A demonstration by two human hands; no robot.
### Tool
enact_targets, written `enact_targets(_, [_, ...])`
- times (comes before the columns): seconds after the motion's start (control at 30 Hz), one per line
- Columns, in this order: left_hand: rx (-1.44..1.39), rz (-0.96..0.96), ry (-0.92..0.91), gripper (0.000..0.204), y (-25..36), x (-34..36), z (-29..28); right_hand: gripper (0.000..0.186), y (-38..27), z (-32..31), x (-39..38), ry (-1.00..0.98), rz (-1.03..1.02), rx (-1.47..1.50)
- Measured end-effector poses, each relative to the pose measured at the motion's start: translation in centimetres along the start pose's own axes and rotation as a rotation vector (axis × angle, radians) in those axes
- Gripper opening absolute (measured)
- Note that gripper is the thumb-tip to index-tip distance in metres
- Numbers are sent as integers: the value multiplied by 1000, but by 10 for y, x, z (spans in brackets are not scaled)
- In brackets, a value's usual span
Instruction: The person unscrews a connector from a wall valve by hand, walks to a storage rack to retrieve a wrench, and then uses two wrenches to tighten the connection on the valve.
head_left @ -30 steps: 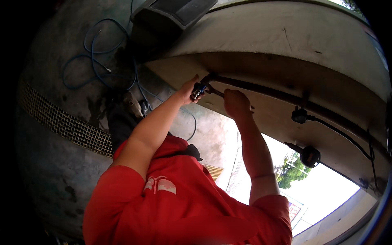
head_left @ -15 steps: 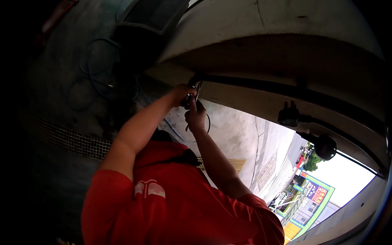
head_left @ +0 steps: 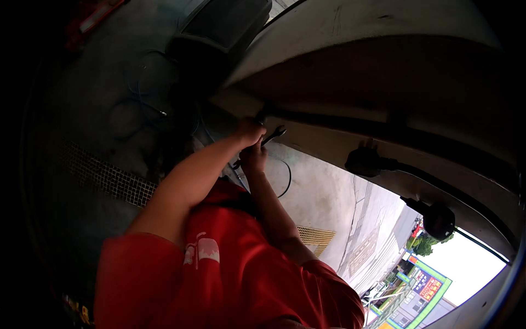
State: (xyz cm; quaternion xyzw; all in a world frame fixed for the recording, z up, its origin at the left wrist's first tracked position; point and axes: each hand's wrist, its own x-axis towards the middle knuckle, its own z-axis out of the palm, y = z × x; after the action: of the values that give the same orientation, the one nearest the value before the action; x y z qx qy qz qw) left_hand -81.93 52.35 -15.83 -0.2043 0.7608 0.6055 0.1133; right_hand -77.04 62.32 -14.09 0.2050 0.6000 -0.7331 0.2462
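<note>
My right hand [head_left: 253, 159] is closed around a dark open-end wrench [head_left: 273, 135]. The wrench's jaw sticks out past my fingers up to the right, and its other end shows below the hand. Just above, almost touching it, my left hand [head_left: 250, 133] is closed at the end of a thick black bar or hose [head_left: 329, 120] that runs along the underside of a large pale body. What the left fingers grip is hidden in shadow. Both forearms reach up from red sleeves.
Two black plug-like connectors on cables, one nearer [head_left: 364, 160] and one farther right [head_left: 439, 221], hang under the pale body [head_left: 378, 27]. A blue hose [head_left: 143, 98] lies on the floor at left. Metal floor grating [head_left: 118, 181] crosses behind my arms. A dark box-shaped thing [head_left: 211, 24] stands at the top.
The wrench, mostly hidden by my hands before, now points out to the right with its jaw in sight. My right hand has dropped slightly and leftward. The whole view has shifted.
</note>
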Motion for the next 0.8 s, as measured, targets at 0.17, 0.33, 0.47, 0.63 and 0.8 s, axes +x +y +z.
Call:
enact_targets(0.17, [-298,-253,-172,30,20,-4,-22,39,-11,9,4,-7,-171,-55])
enact_targets(0.33, [-967,-490,-647,56,-1,9,-53,49,-29,-15,-24,29,-73,109])
enact_targets(0.47, [-1048,-423,-667,73,-35,7,-56,30,-29,-38,-40,6,-53,15])
enact_targets(0.63, [-914,-412,-449,84,-40,-2,-52,24,-26,-26,-35,157,-453,-773])
enact_targets(0.8, [-1071,-199,-665,74,-42,1,-47,26,-47,13,-20,52,-596,-1088])
